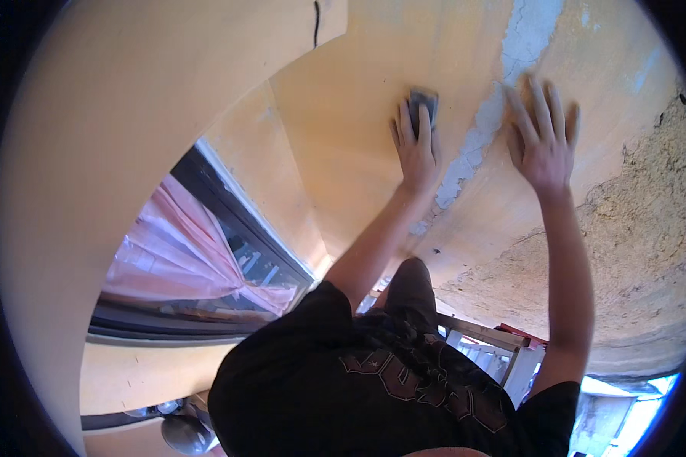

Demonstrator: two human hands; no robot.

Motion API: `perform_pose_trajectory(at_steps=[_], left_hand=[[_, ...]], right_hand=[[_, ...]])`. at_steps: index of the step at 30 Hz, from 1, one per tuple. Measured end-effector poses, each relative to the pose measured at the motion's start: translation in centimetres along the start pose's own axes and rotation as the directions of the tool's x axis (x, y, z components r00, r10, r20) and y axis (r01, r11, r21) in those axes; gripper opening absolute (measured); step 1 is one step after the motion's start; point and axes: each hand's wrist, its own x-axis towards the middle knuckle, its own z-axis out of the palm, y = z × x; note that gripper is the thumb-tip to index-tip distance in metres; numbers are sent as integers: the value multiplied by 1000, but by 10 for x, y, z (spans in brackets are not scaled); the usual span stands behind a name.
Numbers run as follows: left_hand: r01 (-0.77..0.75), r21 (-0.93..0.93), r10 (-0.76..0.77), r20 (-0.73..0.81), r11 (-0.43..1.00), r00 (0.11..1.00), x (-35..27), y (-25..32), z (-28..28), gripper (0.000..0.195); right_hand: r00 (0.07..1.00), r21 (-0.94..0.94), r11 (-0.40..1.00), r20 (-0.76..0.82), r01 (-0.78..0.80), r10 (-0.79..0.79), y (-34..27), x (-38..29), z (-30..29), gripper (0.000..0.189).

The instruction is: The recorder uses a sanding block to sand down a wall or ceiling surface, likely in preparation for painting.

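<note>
My left hand (417, 151) holds a small dark block (425, 108), which looks like a sanding sponge, pressed to the yellow-painted wall (371, 137). Its fingers lie over the block, and part of the block is hidden beneath them. To the right, my right hand (543, 137) rests spread on the wall with nothing in it, slightly blurred. Between the two hands runs a jagged grey strip of bare or patched plaster (483, 128), cracked in places. It widens towards the top of the view.
Rough crumbling plaster (634, 211) covers the wall's lower right. A metal ladder (520, 365) with red parts stands beneath me. At left are a dark-framed window (251, 211) with a pink curtain (188, 251) and a large pale curved surface (91, 143). A dark rounded object (186, 434) sits low at left.
</note>
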Motion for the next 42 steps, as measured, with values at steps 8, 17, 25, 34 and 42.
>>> perform_pose_trajectory(at_steps=[8, 17, 25, 34, 42], left_hand=[[-142, 33, 143, -39, 989, 989, 29, 1, 11, 47], [-151, 159, 160, -46, 976, 986, 5, -30, 18, 46], [-133, 7, 133, -89, 991, 987, -17, -51, -12, 47], [-161, 96, 167, -55, 982, 984, 57, -90, -15, 43], [-99, 7, 98, 114, 995, 989, -35, -70, -28, 43]], right_hand=[[989, 44, 989, -18, -143, 144, 0, -90, 14, 48], [979, 39, 982, -78, -186, 188, -2, -103, 27, 42], [981, 16, 987, -107, -162, 163, -3, -103, 27, 38], [978, 13, 985, -116, -173, 174, -4, -108, 34, 38], [988, -29, 993, -101, -117, 114, -3, -103, 34, 40]])
